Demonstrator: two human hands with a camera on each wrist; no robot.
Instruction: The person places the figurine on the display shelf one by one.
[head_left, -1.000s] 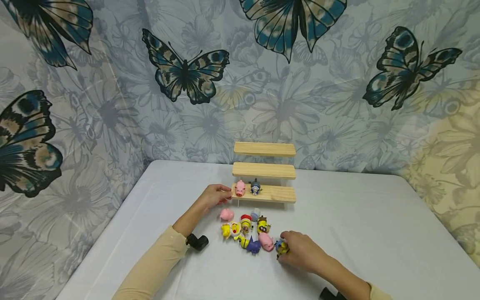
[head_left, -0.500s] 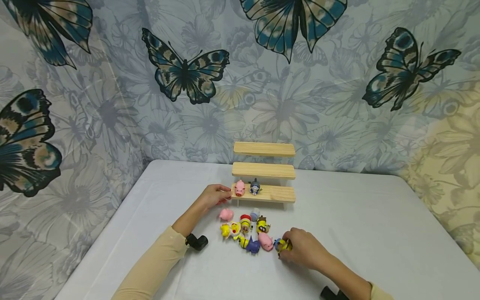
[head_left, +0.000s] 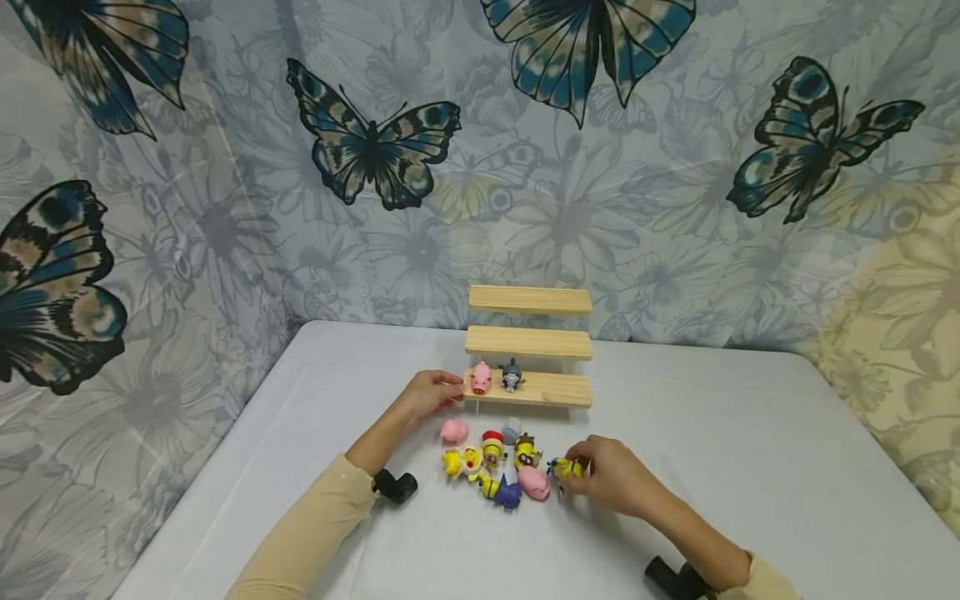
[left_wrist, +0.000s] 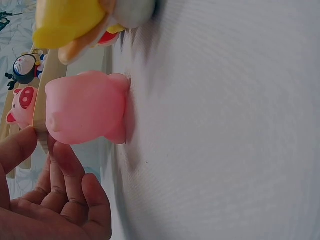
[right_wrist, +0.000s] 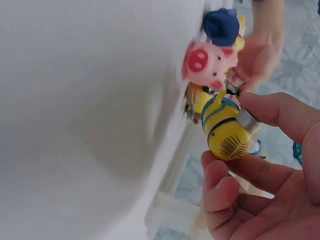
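My right hand (head_left: 617, 475) pinches a yellow minion figurine (right_wrist: 227, 135) with blue straps and a grey goggle, between thumb and fingers. It is raised over the white table, beside a pink pig figurine (right_wrist: 205, 65). My left hand (head_left: 433, 392) grips the left end of the lowest board of a three-tier wooden display shelf (head_left: 551, 388), thumb on top and fingers underneath. On that board stand a pink pig figurine (head_left: 480, 379) and a dark-hooded figurine (head_left: 511, 377). Close to my left fingers, another pink pig (left_wrist: 87, 107) stands on the table.
Several small figurines cluster in front of the shelf, among them a red-capped one (head_left: 492, 447), a brown-topped yellow one (head_left: 527, 452), a purple-and-yellow one (head_left: 507, 493) and a white-and-yellow one (head_left: 471, 460). A butterfly-print cloth (head_left: 420, 258) hangs behind the white table (head_left: 712, 433).
My right hand has lifted the minion figurine off the table and moved slightly forward, away from me. My left hand stays at the shelf's end.
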